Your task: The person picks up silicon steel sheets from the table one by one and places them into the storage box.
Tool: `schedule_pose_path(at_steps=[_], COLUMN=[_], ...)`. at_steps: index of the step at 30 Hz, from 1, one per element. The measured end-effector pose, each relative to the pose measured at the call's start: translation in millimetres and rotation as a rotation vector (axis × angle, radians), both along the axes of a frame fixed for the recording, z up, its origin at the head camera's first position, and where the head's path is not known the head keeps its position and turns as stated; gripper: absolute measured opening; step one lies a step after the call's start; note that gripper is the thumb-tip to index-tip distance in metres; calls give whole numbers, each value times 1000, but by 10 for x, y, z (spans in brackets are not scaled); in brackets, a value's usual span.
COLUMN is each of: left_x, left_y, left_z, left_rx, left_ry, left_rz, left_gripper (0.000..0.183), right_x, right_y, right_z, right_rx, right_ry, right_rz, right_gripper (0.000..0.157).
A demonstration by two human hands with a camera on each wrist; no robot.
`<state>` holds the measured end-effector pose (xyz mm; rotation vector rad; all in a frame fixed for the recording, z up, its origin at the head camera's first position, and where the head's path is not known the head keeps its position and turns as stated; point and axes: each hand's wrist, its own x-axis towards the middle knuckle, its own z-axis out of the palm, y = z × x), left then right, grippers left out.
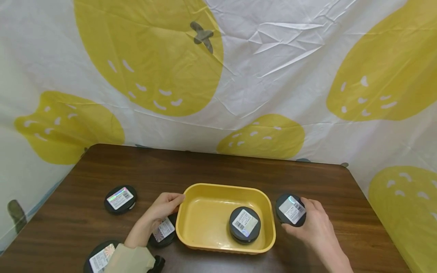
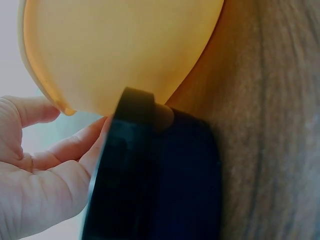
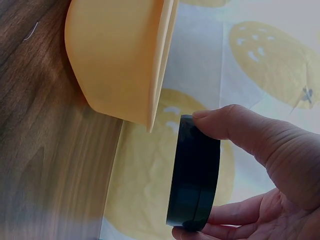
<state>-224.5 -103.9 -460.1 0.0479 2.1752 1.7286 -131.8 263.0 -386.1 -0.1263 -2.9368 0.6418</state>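
A yellow bin (image 1: 201, 220) stands on the table with one round black container (image 1: 244, 225), labelled in white, lying inside at its right. My left hand (image 1: 164, 206) grips the bin's left rim, thumb and fingers at its edge. Under that hand, beside the bin, lies another black container (image 1: 164, 231), partly covered; it looms large and dark in the left wrist view (image 2: 145, 175). Just off the bin's right side, my right hand (image 1: 315, 222) holds a black container (image 1: 291, 209) by its edge, between thumb and fingers. The right wrist view shows this container (image 3: 194, 175) raised above the table.
Two more labelled black containers lie on the left of the table: one farther back (image 1: 120, 199), one near the front (image 1: 100, 258), partly behind the left sleeve (image 1: 131, 259). A white cloth with yellow fruit prints (image 1: 273, 83) hangs behind the brown wooden table (image 1: 164, 167).
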Motion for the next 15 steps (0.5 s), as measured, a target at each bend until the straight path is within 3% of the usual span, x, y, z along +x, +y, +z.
schedule_pose_path(at_steps=[15], left_x=[1], left_y=[11], left_z=[-10], left_rx=[-3], left_ry=[4], left_rz=[16], left_gripper=[34], right_x=[-36], right_y=[-104], right_z=[37], right_rx=[-16], right_ry=[-14], right_rz=[-3], right_gripper=[86])
